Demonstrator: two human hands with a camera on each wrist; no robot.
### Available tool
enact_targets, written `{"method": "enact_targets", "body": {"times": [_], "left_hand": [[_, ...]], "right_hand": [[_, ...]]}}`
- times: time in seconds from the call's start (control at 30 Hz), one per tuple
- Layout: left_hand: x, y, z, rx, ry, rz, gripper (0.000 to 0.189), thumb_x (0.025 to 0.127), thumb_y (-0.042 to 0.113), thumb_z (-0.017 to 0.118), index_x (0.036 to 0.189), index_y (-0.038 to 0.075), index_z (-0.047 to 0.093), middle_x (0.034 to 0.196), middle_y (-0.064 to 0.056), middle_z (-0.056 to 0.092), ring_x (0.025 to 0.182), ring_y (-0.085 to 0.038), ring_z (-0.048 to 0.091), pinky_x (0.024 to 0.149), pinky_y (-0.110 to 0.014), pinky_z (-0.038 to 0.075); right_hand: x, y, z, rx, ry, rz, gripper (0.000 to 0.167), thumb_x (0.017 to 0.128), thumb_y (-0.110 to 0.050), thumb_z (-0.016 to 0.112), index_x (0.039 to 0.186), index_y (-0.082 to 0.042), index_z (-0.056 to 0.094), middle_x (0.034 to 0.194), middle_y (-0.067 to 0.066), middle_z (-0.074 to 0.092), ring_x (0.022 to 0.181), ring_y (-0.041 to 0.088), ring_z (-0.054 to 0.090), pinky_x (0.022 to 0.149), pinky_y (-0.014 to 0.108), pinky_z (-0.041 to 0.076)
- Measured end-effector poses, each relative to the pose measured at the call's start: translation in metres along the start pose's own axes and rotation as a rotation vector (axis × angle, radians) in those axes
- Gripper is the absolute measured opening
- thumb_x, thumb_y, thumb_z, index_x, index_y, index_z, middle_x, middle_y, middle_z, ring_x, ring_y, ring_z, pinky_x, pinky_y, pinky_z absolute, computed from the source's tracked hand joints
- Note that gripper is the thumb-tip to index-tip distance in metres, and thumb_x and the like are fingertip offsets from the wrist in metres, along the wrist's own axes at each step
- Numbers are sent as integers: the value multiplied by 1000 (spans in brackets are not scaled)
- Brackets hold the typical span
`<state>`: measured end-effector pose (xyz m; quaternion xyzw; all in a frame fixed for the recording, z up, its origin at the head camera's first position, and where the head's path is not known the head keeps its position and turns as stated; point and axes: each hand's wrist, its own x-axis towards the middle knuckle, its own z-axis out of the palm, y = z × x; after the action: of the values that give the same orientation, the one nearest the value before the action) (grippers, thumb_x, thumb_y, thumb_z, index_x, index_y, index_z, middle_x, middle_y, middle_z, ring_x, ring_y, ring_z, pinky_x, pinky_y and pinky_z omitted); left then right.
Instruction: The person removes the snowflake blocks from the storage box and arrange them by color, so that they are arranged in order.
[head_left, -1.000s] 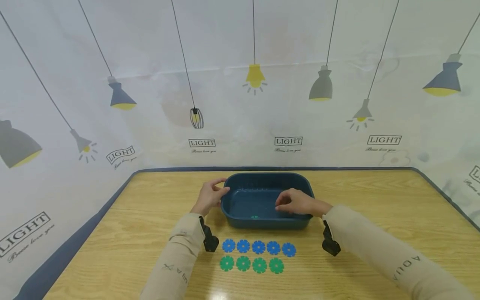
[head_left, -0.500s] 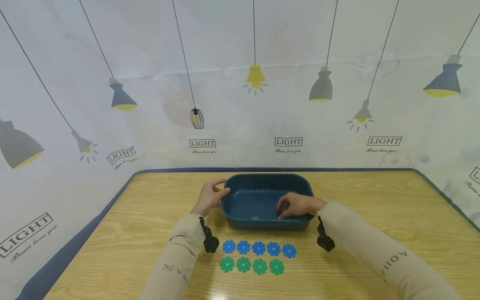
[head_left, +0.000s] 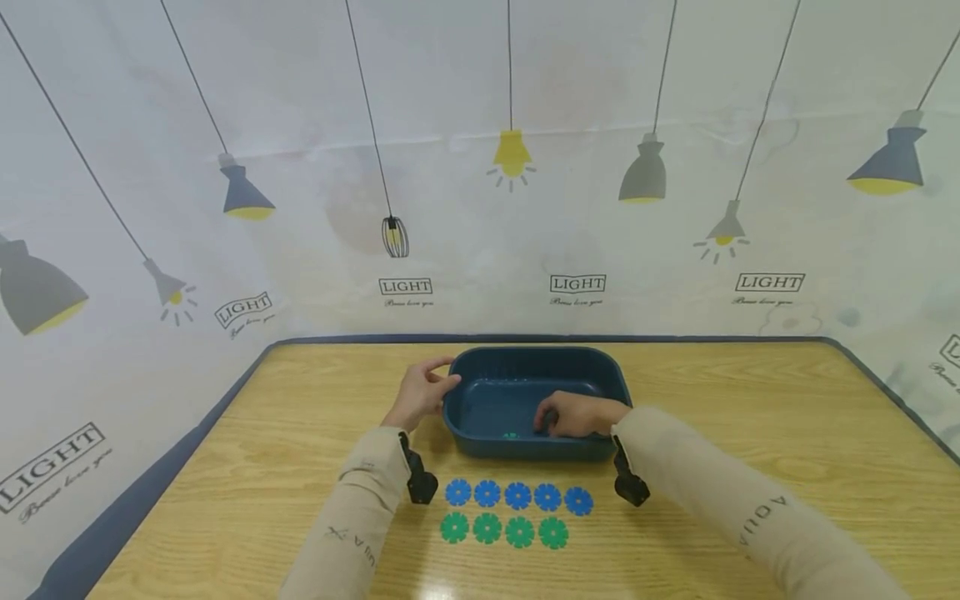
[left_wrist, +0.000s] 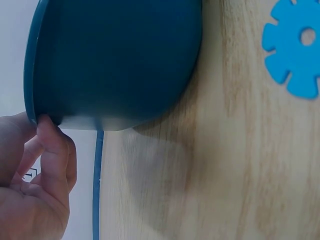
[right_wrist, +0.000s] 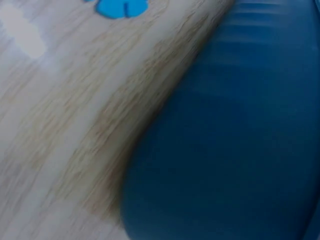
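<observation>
A dark blue oblong basin (head_left: 525,450) stands toward the back of the table. My left hand (head_left: 422,395) grips its left rim between thumb and fingers; in the left wrist view that hand (left_wrist: 42,170) pinches the basin's edge (left_wrist: 30,75). Inside the basin, my right hand (head_left: 577,414) reaches down over the right front part, its fingers loosely bent with a gap to the thumb and nothing visible in them. Left of these fingers, a green notched disc (head_left: 511,436) lies on the basin floor, partly hidden by the front wall. The right wrist view shows the basin's outer wall (right_wrist: 225,125), not the hand.
In front of the basin lie two rows on the wooden table (head_left: 255,500): several blue notched discs (head_left: 517,494) behind, several green notched discs (head_left: 519,530) nearer. A printed lamp-pattern sheet (head_left: 465,250) rises behind the table's dark-edged back.
My right hand has gone lower and leftward in the basin, toward the green disc, after its fingers parted from the thumb. My left hand stays on the rim; the rows of discs are unchanged.
</observation>
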<state>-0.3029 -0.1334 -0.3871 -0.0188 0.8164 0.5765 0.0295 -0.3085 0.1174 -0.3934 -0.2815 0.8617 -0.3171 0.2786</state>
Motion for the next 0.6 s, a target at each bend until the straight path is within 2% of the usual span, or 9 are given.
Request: {"method": "enact_targets", "body": {"times": [0.13,0.17,0.27,0.43,0.6], "left_hand": [[0,2,0,3,0,0,39,86,12,59,123,9,52,93,-23,57,57,-21,56,46,-30,50],[0,2,-1,5,0,2,39,86,12,59,123,9,52,92,-23,57,57,-21,56,47,-31,50],[-1,2,-1,10,-5,3,39,86,12,59,124,9,52,92,-22,57,55,-19,54,49,-34,51],[0,1,-1,11,-12,2,39,86,12,59,124,8,52,90,-21,59,52,-16,54,47,-30,50],[0,1,-2,9,-13,0,39,86,11,59,124,8,51,89,-20,59,53,-16,54,47,-30,50]], "right_hand": [[7,-7,2,-17,18,12,23,82,10,51,98,-3,60,95,6,57,71,14,50,58,27,43],[3,-18,3,-16,35,49,22,82,11,51,98,-1,60,96,8,57,71,15,51,59,27,44],[7,-26,6,-23,65,62,21,81,9,54,98,0,60,94,9,57,68,14,49,57,26,42],[15,-30,10,-49,83,52,19,80,6,59,98,1,60,89,9,57,60,11,44,53,23,39],[24,-31,12,-42,66,34,20,79,9,58,98,2,60,89,9,57,61,11,45,53,22,39]]}}
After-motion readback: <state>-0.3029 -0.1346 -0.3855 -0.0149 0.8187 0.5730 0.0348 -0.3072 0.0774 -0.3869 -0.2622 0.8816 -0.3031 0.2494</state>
